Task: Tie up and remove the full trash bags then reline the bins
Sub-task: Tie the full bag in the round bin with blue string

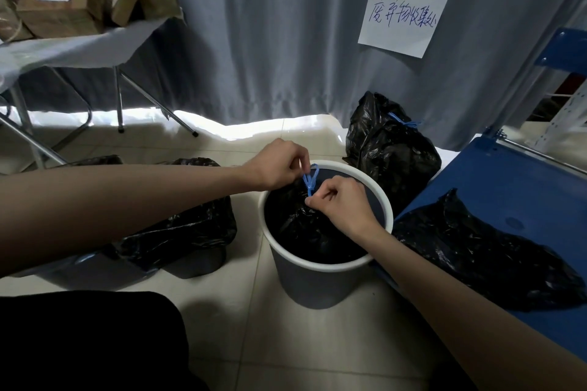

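Black plastic film, thin and crinkled, is gathering at the mouth of the trash bag (305, 225) that is sitting inside the white-rimmed bin (330, 267) on the tiled floor, and we are closing it with its blue drawstring (309, 181). We are pinching one loop of the drawstring with the fingers of our left hand (279, 165), which are curled tight on it above the far rim, while the fingers of our right hand (343, 203) are clamped on the lower end of the string where it is meeting the bunched neck of the bag. We are judging the knot as only partly formed, since an open loop is showing between the hands. The film is soft and slippery, and it is likely to tear if we are lifting by a pinch of the wall, so we are advising a hold on the knotted string or on the gathered neck directly below it; the weight we cannot tell, though the bag is filling most of the bin. A tied bag (387, 143) with the same blue string is resting on the floor just behind the bin, a lined bin (190, 232) is standing to the left, and a loose black liner (476, 247) is lying on the blue worktop (514, 174) to the right.
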The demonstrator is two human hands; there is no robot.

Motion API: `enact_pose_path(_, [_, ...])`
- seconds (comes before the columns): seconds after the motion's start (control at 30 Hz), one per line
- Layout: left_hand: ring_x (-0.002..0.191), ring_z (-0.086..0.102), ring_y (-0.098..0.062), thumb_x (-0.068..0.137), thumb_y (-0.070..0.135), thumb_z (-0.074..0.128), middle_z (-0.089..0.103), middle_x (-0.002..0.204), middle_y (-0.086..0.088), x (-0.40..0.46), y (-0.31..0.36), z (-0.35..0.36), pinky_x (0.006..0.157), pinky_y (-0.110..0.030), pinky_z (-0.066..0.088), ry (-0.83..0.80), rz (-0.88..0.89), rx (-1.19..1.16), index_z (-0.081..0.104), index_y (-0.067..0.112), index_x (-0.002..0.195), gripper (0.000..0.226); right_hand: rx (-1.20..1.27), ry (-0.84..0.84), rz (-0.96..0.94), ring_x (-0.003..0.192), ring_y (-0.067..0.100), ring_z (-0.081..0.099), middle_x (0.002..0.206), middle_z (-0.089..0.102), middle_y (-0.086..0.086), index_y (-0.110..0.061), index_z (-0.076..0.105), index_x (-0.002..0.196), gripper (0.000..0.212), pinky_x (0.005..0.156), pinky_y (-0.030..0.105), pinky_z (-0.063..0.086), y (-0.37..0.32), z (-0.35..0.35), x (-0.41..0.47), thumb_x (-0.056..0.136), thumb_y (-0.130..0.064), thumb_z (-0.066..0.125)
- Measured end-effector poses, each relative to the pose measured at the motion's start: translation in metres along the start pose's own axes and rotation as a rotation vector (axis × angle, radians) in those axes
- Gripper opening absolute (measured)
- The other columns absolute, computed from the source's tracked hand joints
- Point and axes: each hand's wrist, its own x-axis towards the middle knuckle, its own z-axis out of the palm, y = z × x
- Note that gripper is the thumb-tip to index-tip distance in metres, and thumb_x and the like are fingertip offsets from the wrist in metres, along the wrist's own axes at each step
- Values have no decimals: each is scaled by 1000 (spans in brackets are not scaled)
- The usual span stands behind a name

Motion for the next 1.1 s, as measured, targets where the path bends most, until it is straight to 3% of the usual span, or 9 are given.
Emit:
enact_pose_path(0.3, [70,58,-18,80,5,60,57,64,11,10,8,9,64,-30,44,-3,32,106,62,19,93,20,5,-93,18,58,4,50,69,59,-4,-12,65,62,22,59,10,37,0,-5,-7,76,-16,82])
enact_pose_path(0.53, [75,60,-19,80,16,72,63,72,8,24,3,10,70,-34,49,-44,-14,68,54,21,91,22,122,-102,77,49,0,47,56,55,-7,-9,70,67,23,54,9,36,0,-9,-6,81,-24,79])
enact_pose_path(0.63, [82,62,-20,80,24,74,68,86,2,29,-7,3,74,-35,50,-59,-93,94,56,21,83,19,88,29,118,56,4,52,55,57,-10,-12,71,74,28,62,23,45,8,-11,-2,92,-33,66])
enact_pose_path(0.7, [87,63,-22,80,16,71,69,89,-1,27,-12,3,77,-35,52,-161,-134,176,60,20,78,12,-22,102,155,68,7,55,74,64,-8,-16,68,86,12,70,26,44,17,-16,3,93,-19,60])
enact_pose_path(0.77, [87,64,-21,76,14,75,70,88,-1,22,-12,6,76,-31,52,-313,-177,217,65,21,77,12,-159,82,198,88,13,57,108,61,2,-19,65,106,23,83,28,48,25,-20,5,89,-6,57])
enact_pose_path(0.83, [83,62,-17,69,28,84,68,83,4,15,-7,8,72,-27,49,-468,-214,234,67,23,76,19,-273,13,232,107,21,57,129,48,3,-23,58,123,41,95,33,47,29,-22,6,87,-4,58])
enact_pose_path(0.9, [80,60,-17,61,51,86,64,78,7,9,0,13,70,-25,47,-579,-243,250,66,22,74,37,-314,-41,270,108,27,60,134,48,3,-25,55,129,47,94,38,50,31,-19,7,87,-6,60])
enact_pose_path(1.0, [75,59,-19,63,66,78,60,72,5,3,10,26,66,-27,45,-553,-251,250,59,20,65,50,-265,-65,295,95,28,67,116,64,4,-26,63,112,31,82,43,57,35,-13,7,85,-11,67])
enact_pose_path(1.1, [73,54,-26,84,44,69,61,81,-7,0,17,32,64,-31,44,-444,-188,327,51,12,65,41,-250,-21,297,88,25,67,95,66,0,-26,61,86,14,82,38,55,35,-15,8,85,-16,71])
